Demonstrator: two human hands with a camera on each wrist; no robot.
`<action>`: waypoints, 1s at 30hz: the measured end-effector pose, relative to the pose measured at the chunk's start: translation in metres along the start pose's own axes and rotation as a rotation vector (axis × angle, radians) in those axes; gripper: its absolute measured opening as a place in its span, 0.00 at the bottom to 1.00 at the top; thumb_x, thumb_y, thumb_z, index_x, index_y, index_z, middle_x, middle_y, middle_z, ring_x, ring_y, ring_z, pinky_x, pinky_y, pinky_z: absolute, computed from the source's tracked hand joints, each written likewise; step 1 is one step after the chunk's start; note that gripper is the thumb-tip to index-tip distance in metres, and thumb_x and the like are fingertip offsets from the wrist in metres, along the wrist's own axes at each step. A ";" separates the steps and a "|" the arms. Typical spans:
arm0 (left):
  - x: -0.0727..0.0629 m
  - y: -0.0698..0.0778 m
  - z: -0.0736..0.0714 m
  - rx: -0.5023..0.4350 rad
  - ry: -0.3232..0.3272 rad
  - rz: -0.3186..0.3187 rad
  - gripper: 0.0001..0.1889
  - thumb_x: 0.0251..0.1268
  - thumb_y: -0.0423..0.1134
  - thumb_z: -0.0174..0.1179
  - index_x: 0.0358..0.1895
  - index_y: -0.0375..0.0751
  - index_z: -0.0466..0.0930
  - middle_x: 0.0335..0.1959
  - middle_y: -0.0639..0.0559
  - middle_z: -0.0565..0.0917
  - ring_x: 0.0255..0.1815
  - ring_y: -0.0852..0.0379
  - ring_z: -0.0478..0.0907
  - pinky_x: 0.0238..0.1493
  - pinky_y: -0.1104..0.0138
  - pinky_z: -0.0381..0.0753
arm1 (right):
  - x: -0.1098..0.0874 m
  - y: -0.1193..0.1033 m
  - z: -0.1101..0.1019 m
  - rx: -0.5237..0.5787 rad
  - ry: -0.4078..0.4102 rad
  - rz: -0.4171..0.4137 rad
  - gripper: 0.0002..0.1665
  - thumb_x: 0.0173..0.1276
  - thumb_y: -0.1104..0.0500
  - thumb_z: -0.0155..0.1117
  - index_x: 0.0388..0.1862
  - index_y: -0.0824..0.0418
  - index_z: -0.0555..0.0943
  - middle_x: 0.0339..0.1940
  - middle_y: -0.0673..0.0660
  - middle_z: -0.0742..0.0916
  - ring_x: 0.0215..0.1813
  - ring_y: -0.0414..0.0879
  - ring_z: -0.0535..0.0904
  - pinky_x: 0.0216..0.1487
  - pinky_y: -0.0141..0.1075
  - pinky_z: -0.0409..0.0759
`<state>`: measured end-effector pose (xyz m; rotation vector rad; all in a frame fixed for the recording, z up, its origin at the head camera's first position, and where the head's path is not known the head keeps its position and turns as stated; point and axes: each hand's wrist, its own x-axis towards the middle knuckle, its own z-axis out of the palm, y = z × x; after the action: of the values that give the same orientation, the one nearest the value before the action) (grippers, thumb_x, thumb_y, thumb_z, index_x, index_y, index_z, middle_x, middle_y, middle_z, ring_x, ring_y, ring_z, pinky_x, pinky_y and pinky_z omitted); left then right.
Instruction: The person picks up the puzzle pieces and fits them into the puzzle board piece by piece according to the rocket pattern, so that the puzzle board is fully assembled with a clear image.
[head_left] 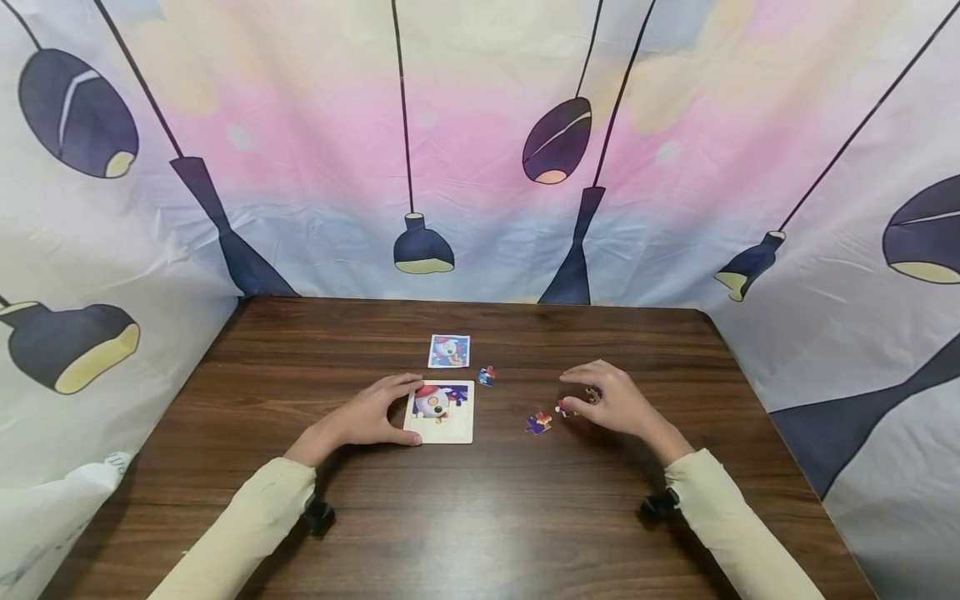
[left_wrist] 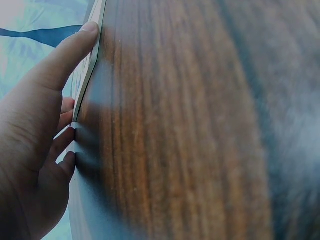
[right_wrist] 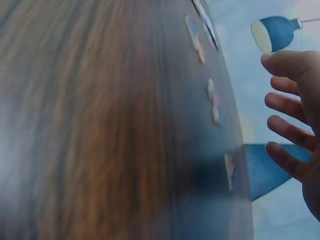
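A square white puzzle board (head_left: pixel 452 429) lies on the table, its upper part filled with joined pieces showing a white cartoon face and a red hat. My left hand (head_left: pixel 358 417) holds the board at its left side, thumb at the near corner and fingers at the far one. In the left wrist view the thumb (left_wrist: pixel 75 50) lies along the board's edge. My right hand (head_left: pixel 617 403) hovers above loose jigsaw pieces (head_left: pixel 594 395), partly covering them from the head camera. In the right wrist view its fingers (right_wrist: pixel 287 107) are spread, with nothing between them.
A small printed picture card (head_left: pixel 449 352) lies beyond the board. One loose piece (head_left: pixel 487 377) is right of the card, and another (head_left: pixel 538 422) lies between the board and my right hand. A patterned cloth (head_left: pixel 480 150) hangs around the wooden table (head_left: pixel 480 525).
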<state>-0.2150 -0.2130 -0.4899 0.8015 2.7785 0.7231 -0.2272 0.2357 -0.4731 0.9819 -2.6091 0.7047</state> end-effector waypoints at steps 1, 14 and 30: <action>0.000 0.000 0.000 -0.001 0.001 0.001 0.56 0.49 0.73 0.71 0.78 0.44 0.65 0.79 0.45 0.63 0.79 0.39 0.58 0.72 0.39 0.63 | -0.002 0.001 0.000 -0.004 -0.001 0.003 0.23 0.64 0.49 0.76 0.55 0.57 0.89 0.54 0.54 0.89 0.58 0.53 0.82 0.58 0.54 0.81; -0.002 0.001 0.000 -0.010 0.009 -0.004 0.56 0.49 0.72 0.72 0.78 0.43 0.66 0.79 0.44 0.64 0.78 0.39 0.60 0.72 0.39 0.64 | -0.020 0.019 0.005 -0.069 -0.127 0.102 0.23 0.66 0.47 0.75 0.56 0.56 0.88 0.61 0.56 0.85 0.65 0.56 0.76 0.62 0.58 0.76; -0.002 0.003 -0.002 -0.010 0.004 -0.013 0.55 0.50 0.70 0.73 0.77 0.42 0.66 0.78 0.43 0.64 0.78 0.38 0.60 0.71 0.38 0.64 | -0.018 0.023 0.008 -0.069 -0.178 0.106 0.18 0.67 0.47 0.73 0.52 0.54 0.90 0.64 0.59 0.83 0.67 0.60 0.74 0.63 0.64 0.71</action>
<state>-0.2124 -0.2121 -0.4866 0.7806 2.7784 0.7369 -0.2300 0.2562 -0.4946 0.9307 -2.8372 0.5704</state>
